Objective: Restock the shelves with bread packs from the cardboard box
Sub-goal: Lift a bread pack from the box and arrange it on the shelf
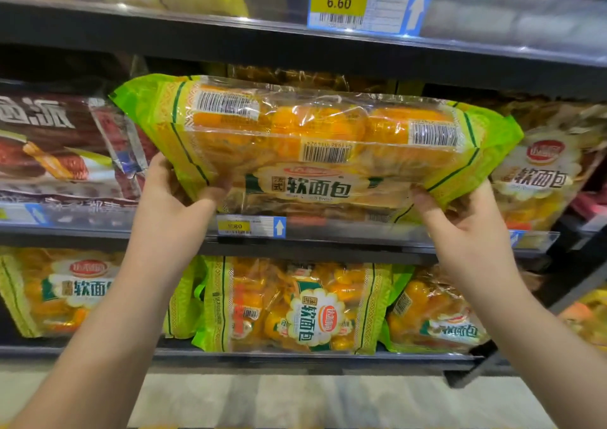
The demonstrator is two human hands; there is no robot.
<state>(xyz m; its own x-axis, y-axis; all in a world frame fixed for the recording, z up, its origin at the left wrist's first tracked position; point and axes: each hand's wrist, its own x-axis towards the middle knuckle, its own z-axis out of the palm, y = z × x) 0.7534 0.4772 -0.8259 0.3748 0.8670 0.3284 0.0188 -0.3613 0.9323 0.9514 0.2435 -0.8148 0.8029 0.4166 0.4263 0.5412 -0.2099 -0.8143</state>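
A large green and yellow bread pack [315,146] with clear film and small orange-wrapped rolls inside is held up in front of the middle shelf [377,236]. My left hand [179,195] grips its lower left corner. Its lower right corner is held by my right hand [460,221]. The pack lies lengthwise, slightly tilted, its front label facing me. No cardboard box is in view.
A same-brand pack [538,179] stands on the middle shelf to the right, dark red packs [62,146] to the left. The lower shelf [295,356] holds several similar bread packs [295,307]. A 6.60 price tag [368,1] hangs on the upper shelf edge.
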